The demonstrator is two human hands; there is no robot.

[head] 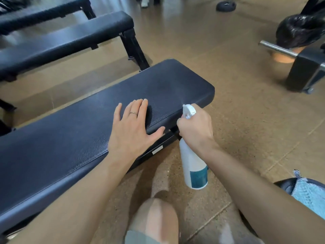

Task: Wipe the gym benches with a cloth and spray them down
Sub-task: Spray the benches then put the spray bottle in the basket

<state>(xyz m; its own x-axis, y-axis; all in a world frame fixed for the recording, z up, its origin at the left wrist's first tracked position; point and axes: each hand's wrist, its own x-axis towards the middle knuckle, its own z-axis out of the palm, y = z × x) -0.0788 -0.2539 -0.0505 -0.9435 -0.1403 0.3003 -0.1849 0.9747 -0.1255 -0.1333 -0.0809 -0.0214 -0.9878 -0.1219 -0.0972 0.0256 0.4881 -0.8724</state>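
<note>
Gripping a white plastic spray bottle round its neck, the right hand holds it just off the near edge of the closest bench, nozzle toward the far end of the pad. The bottle is a tall cylinder with a teal label low on its side; whether liquid is inside cannot be told through the opaque wall. A faint haze hangs over the pad beyond the nozzle.

The left hand lies flat on the pad, fingers straight and slightly spread, thumb hooked over the near edge, holding nothing. A thin ring sits on one finger.

The bench pad is long, with rounded corners, covered in dark grained leather-like material with a stitched seam along its edge, on a black metal frame bearing a small white sticker. Two more benches of the same build stand parallel behind it, well apart.

A light blue woven cloth lies on a dark padded surface at the right edge, near the right forearm. Speckled tan floor runs underneath. A black weight plate lies far off on it, and a chrome bar juts from a machine at the right.
</note>
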